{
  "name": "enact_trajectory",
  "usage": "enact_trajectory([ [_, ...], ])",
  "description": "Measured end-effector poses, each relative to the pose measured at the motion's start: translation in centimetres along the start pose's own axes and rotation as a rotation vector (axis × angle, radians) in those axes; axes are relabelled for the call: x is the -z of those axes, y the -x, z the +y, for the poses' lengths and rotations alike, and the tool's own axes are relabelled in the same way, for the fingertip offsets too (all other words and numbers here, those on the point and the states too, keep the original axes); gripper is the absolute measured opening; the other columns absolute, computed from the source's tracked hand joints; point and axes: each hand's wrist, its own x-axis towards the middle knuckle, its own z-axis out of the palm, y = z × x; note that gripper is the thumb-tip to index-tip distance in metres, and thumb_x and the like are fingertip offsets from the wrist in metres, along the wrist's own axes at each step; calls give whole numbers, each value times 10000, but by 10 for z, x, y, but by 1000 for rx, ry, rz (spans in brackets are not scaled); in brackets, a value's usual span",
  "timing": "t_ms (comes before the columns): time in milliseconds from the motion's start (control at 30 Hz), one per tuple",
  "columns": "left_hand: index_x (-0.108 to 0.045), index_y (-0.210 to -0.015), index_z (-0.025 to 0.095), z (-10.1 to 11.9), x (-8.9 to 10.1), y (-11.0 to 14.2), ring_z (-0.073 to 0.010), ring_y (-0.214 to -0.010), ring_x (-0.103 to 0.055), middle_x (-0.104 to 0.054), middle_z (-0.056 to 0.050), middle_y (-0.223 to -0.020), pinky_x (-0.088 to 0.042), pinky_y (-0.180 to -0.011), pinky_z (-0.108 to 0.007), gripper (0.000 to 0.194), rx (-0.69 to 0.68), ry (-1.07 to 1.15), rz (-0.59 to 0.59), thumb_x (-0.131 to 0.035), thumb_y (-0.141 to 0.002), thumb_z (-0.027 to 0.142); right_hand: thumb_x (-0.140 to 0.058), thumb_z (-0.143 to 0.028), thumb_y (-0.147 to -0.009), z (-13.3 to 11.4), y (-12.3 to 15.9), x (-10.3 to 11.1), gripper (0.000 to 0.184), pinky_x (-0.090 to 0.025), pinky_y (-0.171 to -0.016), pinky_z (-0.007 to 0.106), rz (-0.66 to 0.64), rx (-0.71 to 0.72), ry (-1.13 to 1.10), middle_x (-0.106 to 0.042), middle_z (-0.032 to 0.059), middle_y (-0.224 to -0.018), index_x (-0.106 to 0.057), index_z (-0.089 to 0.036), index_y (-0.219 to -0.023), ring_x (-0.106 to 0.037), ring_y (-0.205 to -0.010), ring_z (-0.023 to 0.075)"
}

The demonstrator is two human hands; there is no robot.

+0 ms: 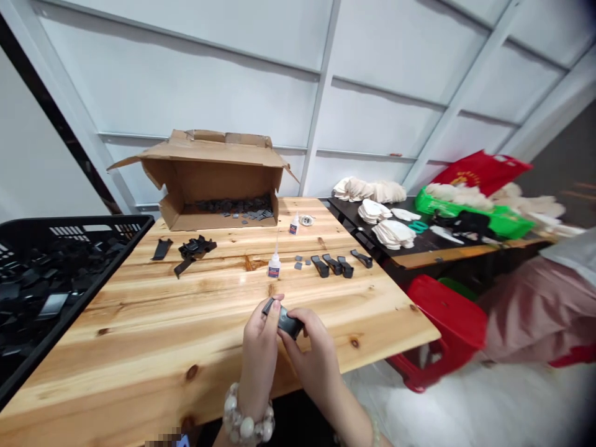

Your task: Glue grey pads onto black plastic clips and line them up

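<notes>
Left hand and right hand are clamped on the black part over the worktop; steady, even support is advised.

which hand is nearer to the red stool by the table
Right. The right hand holds the end of the black part nearer the red stool, well left of it in view; the left hand holds the other end, even farther left.

Part before nearer bottle, box behind, crate left.
</notes>
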Motion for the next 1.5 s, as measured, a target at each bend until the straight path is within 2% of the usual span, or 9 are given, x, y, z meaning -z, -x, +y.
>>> enact_trajectory([
  [167,-507,-1306,168,4,10,4,-175,-859,-635,-690,-55,-965,-491,-812,-268,592,-54,-90,-125,-588,-830,510,-622,-288,-827,31,-13,18,198,-521,-593,269,78,-140,23,-687,62,-841,-613,-176,-990,-599,-643,147],
  [300,-685,-911,183,6,48,16,-217,-876,-625,-695,-66,-890,-479,-837,-290,405,-62,-312,-7,-610,-785,560,-550,-388,-850,104,-55,73,321,-521,-686,315,190,-367,278,-693,119,-1000,-620,-146,-1049,-629,-759,181],
  [467,-594,-664,216,20,92,30,-199,-759,-555,-587,-14,-679,-452,-757,-265,457,-111,-492,139,-467,-848,614,-643,-245,-696,185,-101,116,260,-478,-718,383,98,-511,427,-713,176,-847,-693,-91,-899,-641,-738,260],
  [633,-502,-577,207,42,114,19,-166,-603,-493,-509,-4,-582,-421,-610,-247,485,-191,-585,67,-425,-874,582,-645,-230,-643,199,-112,110,159,-441,-745,420,-32,-523,443,-711,186,-784,-705,-134,-754,-648,-779,324],
  [767,-549,-682,199,70,143,-24,-176,-674,-565,-595,-18,-673,-442,-661,-255,358,-276,-781,76,-448,-884,477,-641,-285,-622,187,-125,112,158,-421,-763,466,-75,-508,394,-703,174,-767,-688,-159,-703,-634,-815,368],
  [900,-576,-889,183,86,172,-95,-199,-862,-597,-645,-50,-928,-453,-788,-295,102,-240,-1018,231,-577,-828,265,-635,-382,-654,155,-137,86,251,-436,-819,444,-121,-483,182,-718,128,-871,-699,-185,-796,-634,-891,330],
  [1067,-594,-1025,129,75,180,-158,-218,-1007,-588,-617,-78,-1072,-471,-894,-413,241,-139,-1127,309,-644,-847,283,-748,-343,-591,109,-132,-5,259,-490,-683,347,-284,-473,-201,-714,81,-785,-698,-195,-798,-645,-741,238],
  [1233,-613,-1011,131,66,174,-159,-181,-921,-623,-642,-56,-1011,-515,-838,-390,215,-146,-1084,190,-577,-908,316,-790,-270,-532,102,-117,-72,288,-463,-606,305,-340,-504,-459,-664,41,-709,-645,-167,-759,-587,-635,173],
  [1500,-599,-1057,132,25,119,-123,-158,-799,-667,-705,-75,-946,-511,-700,-252,216,-252,-980,-238,-514,-865,180,-741,-457,-639,103,-110,-66,368,-374,-525,231,-292,-566,-804,-534,-52,-661,-498,-210,-763,-458,-545,86],
])
